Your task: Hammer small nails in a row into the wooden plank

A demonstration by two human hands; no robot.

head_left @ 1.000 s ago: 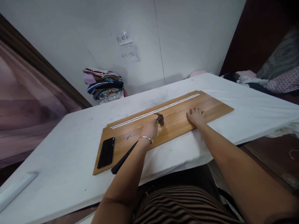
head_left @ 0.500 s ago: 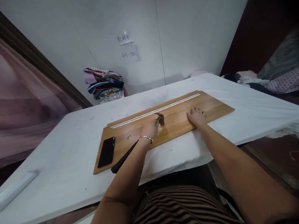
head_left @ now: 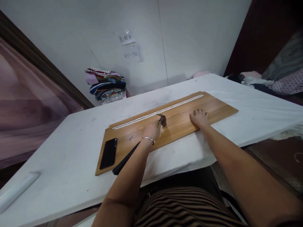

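My left hand, with a bracelet at the wrist, is closed around a claw hammer close to its head. The hammer's black handle runs back beneath my forearm. Its head is at the wooden board, beside a row of small dark marks too tiny to make out. My right hand rests on the board farther right, fingers spread and holding nothing. Several loose nails lie on the board left of my left hand. A pale patch shows on the wood just below the hammer head.
A black phone lies on the board's left end. White strips run along its far side. The board sits on a white-covered table. Folded clothes are stacked by the wall, and a white roll lies at the left.
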